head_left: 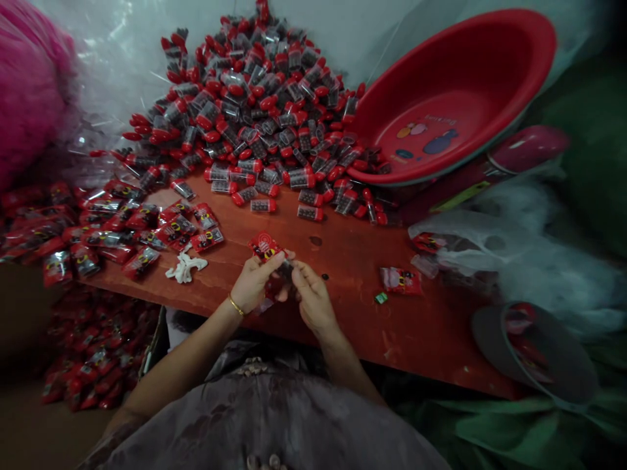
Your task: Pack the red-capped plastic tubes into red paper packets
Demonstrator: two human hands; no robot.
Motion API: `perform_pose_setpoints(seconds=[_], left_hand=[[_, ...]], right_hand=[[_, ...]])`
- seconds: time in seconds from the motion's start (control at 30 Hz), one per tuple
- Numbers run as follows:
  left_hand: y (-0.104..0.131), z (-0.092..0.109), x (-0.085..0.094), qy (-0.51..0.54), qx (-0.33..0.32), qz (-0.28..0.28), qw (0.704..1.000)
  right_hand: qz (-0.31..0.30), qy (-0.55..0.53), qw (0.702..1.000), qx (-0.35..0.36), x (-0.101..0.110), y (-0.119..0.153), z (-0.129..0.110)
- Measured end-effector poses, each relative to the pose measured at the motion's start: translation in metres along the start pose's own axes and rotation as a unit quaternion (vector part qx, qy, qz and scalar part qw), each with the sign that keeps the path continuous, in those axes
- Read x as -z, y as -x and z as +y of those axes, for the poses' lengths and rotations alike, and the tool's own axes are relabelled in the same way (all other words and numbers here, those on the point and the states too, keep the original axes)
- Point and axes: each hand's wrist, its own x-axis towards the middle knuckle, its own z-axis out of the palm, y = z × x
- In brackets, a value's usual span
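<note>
Packet [262,243], red-printed, over the surface [353,245] by its near edge; left hand [249,285] and right hand [313,297], each grip pinched closed on it. Step: apparently packing; next move calls for steady pinching.

left hand [251,285] and right hand [316,301] close together, fingers [304,273] bent, forearms [179,365] angled inward

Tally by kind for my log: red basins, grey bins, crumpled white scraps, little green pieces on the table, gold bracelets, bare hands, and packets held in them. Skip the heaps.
Red basin: 1
Grey bin: 1
Crumpled white scrap: 1
Little green piece: 1
Gold bracelet: 1
Bare hands, left hand and right hand: 2
Held red packet: 1
Total: 8
</note>
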Motion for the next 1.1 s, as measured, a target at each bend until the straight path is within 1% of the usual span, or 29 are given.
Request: perform_pose_setpoints(seconds=[0.07,0.13,0.2,0.33,0.5,0.57,0.63,0.7,0.73,0.77,0.8,0.83,0.87,0.9,0.93,0.97,1.0,1.03,1.07,1.1], left_hand=[[0.0,0.001,0.0,0.016,-0.01,0.011,1.0],[0.001,-0.003,0.0,0.024,0.002,-0.005,1.0],[0.003,-0.008,-0.002,0.025,0.01,-0.025,0.999],[0.007,-0.01,-0.002,0.013,0.006,-0.037,0.999],[0.007,-0.003,-0.002,0.061,-0.03,0.019,0.998],[0.006,-0.002,-0.003,0.065,-0.029,0.017,0.997],[0.003,0.001,-0.003,0.071,-0.022,0.019,0.997],[-0.003,0.007,0.003,0.088,-0.018,0.045,0.995],[-0.007,0.013,0.008,0.098,-0.012,0.065,0.993],[-0.012,0.021,0.016,0.108,-0.005,0.088,0.99],[-0.017,0.03,0.026,0.117,0.001,0.115,0.986],[-0.023,0.041,0.037,0.127,0.001,0.145,0.981],[-0.028,0.053,0.049,0.14,-0.006,0.178,0.974],[-0.033,0.066,0.062,0.163,-0.026,0.216,0.962],[-0.036,0.079,0.073,0.197,-0.052,0.25,0.947],[-0.038,0.09,0.084,0.235,-0.082,0.275,0.928],[-0.038,0.099,0.092,0.273,-0.111,0.284,0.912],[-0.036,0.106,0.098,0.299,-0.141,0.28,0.901],[-0.034,0.11,0.101,0.315,-0.156,0.269,0.897],[-0.031,0.111,0.103,0.324,-0.157,0.25,0.899]], right_hand=[[0.004,0.032,0.999,0.014,0.005,0.002,-0.001],[0.018,0.053,0.998,0.023,0.008,0.002,0.0],[0.021,0.05,0.998,0.022,0.008,-0.001,0.0],[0.014,0.021,1.0,0.002,0.004,-0.009,0.0],[0.028,0.005,1.0,-0.008,-0.003,-0.014,0.0],[0.026,0.013,0.999,-0.012,-0.005,-0.017,0.004],[0.011,0.045,0.999,0.001,-0.007,-0.025,0.007],[-0.007,0.117,0.992,0.041,-0.008,-0.041,0.004],[-0.014,0.174,0.982,0.072,-0.008,-0.054,0.0],[-0.016,0.242,0.964,0.107,-0.007,-0.07,-0.006],[-0.006,0.319,0.936,0.146,-0.005,-0.088,-0.014],[-0.007,0.404,0.896,0.185,-0.003,-0.11,-0.022],[0.016,0.483,0.848,0.217,0.0,-0.132,-0.031],[0.043,0.547,0.802,0.234,0.003,-0.155,-0.038],[0.06,0.601,0.762,0.234,0.007,-0.178,-0.043],[0.075,0.643,0.73,0.218,0.01,-0.198,-0.046],[0.078,0.676,0.709,0.186,0.014,-0.215,-0.046],[0.075,0.698,0.695,0.155,0.018,-0.227,-0.044],[0.073,0.713,0.682,0.143,0.023,-0.236,-0.04],[0.07,0.723,0.671,0.148,0.027,-0.239,-0.035]])
